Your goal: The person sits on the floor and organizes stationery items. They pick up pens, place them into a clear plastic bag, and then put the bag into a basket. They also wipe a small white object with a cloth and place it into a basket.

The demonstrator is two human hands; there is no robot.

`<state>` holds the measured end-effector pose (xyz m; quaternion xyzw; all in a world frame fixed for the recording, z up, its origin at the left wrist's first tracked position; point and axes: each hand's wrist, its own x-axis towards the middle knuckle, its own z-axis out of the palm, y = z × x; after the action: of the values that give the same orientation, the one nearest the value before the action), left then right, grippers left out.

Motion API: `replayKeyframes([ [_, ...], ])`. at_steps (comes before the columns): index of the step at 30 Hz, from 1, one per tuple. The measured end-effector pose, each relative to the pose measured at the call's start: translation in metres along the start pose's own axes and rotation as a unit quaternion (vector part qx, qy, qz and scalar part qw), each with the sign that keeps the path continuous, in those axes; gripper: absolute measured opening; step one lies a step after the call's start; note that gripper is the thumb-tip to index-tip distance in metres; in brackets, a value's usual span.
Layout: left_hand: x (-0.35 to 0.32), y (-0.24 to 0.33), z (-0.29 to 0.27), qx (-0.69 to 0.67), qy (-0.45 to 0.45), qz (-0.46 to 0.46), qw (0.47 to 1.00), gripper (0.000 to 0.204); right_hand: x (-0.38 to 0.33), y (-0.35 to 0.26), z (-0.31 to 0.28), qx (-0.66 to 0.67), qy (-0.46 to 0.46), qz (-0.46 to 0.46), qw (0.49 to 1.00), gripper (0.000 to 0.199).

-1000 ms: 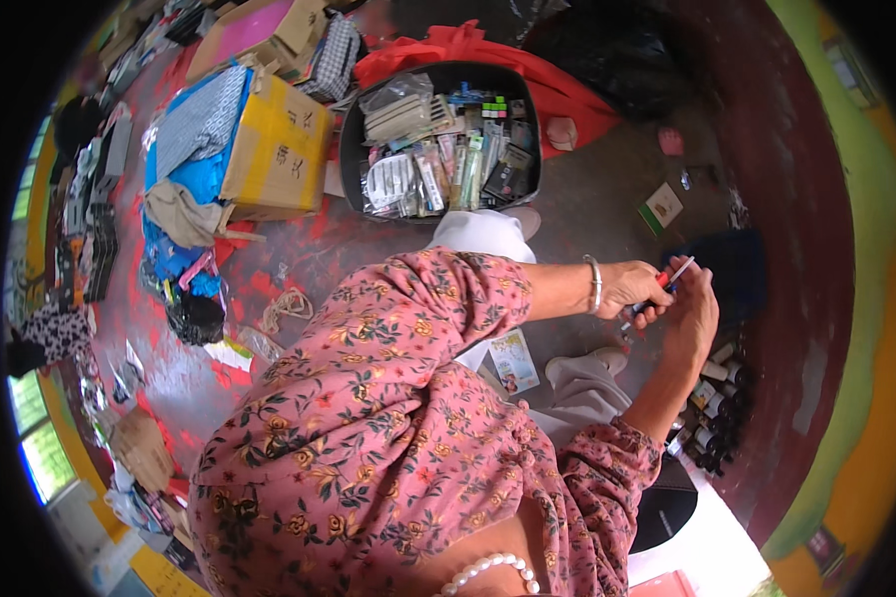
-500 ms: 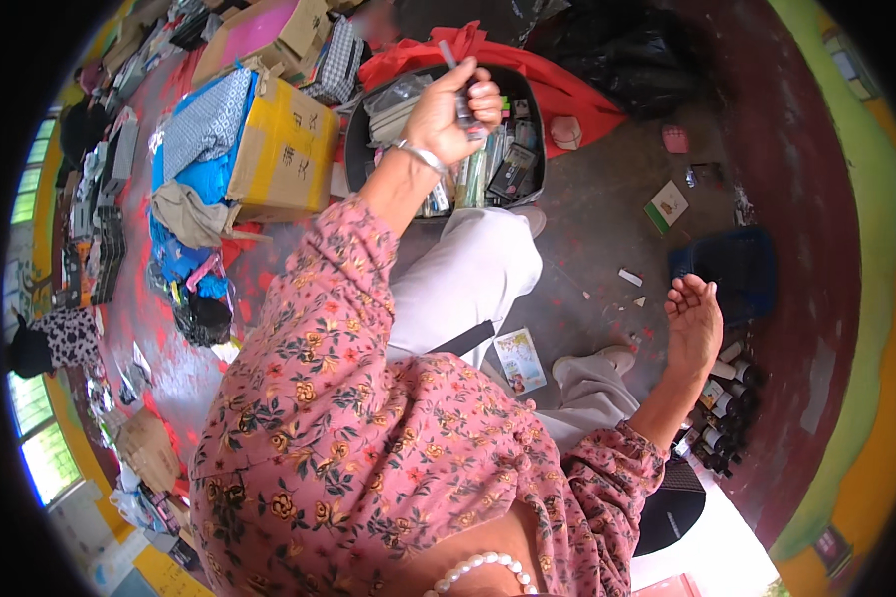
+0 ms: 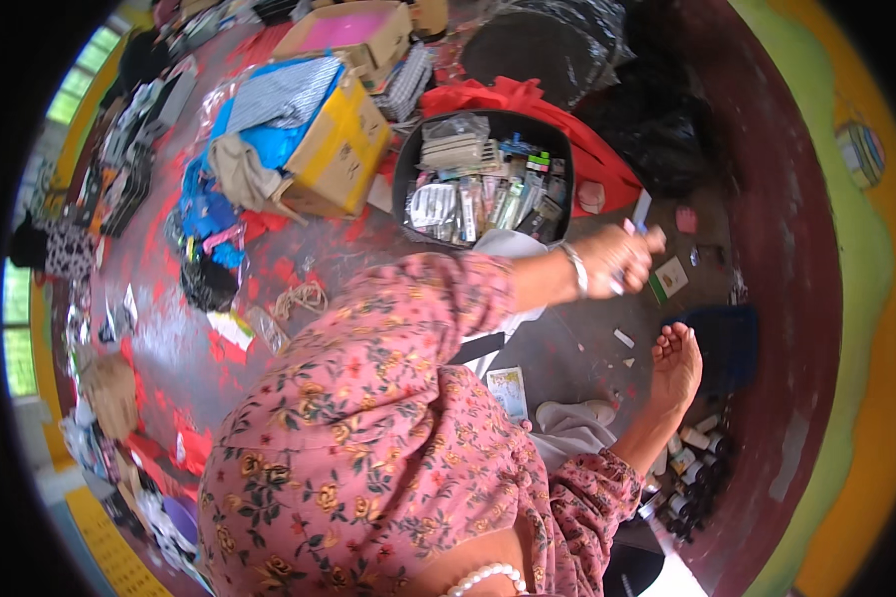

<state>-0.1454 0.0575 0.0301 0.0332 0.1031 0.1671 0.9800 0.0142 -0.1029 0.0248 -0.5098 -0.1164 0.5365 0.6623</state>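
Note:
My left hand [image 3: 615,263], a bangle on its wrist, is closed around slim stick-like items [image 3: 642,209], one pale end poking up past the fingers. Motion blur hides what kind they are. It hovers over the floor, right of the black bin [image 3: 402,189]. That bin is packed with small slim packages [image 3: 483,207] and clear plastic bags. Lower right, my right hand [image 3: 677,366] is open and holds nothing, its fingers lightly bent and palm turned up. It is beside the dark blue basket [image 3: 732,348].
A yellow-taped carton [image 3: 343,149] with blue plastic stands left of the bin. Red cloth [image 3: 592,149] and black plastic bags [image 3: 657,129] lie behind it. A white-green card [image 3: 670,280] is on the floor, and dark bottles [image 3: 692,478] cluster by the right wall.
My left hand has swung from above the bin to its right, closer to my right hand, still gripping the slim items. The view has shifted too. My right hand remains open.

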Motion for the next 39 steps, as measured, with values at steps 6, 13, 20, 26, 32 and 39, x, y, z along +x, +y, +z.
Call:
replayKeyframes([
  [6, 0.031, -0.072, -0.019, 0.348, 0.098, -0.137, 0.922, 0.021, -0.005, 0.001, 0.024, -0.113, 0.058, -0.004, 0.992, 0.028],
  [13, 0.041, -0.105, -0.02, 0.482, 0.094, -0.096, 0.866, 0.03, -0.002, -0.002, 0.005, -0.19, 0.107, -0.048, 0.975, 0.016],
  [20, 0.035, -0.09, 0.001, 0.163, 0.057, -0.139, 0.975, 0.044, -0.002, -0.022, 0.0, 0.091, -0.131, 0.073, 0.984, 0.021],
  [26, 0.029, -0.081, 0.011, 0.168, 0.101, -0.085, 0.977, 0.024, 0.005, -0.018, -0.002, 0.138, -0.09, -0.076, 0.983, 0.022],
  [32, 0.031, -0.084, 0.023, 0.173, 0.083, -0.043, 0.98, 0.018, -0.007, -0.022, -0.006, 0.07, 0.073, -0.112, 0.988, 0.021],
  [39, 0.047, -0.092, 0.021, 0.16, 0.148, -0.04, 0.975, 0.017, -0.01, -0.018, 0.009, 0.029, -0.049, -0.135, 0.989, 0.021],
])
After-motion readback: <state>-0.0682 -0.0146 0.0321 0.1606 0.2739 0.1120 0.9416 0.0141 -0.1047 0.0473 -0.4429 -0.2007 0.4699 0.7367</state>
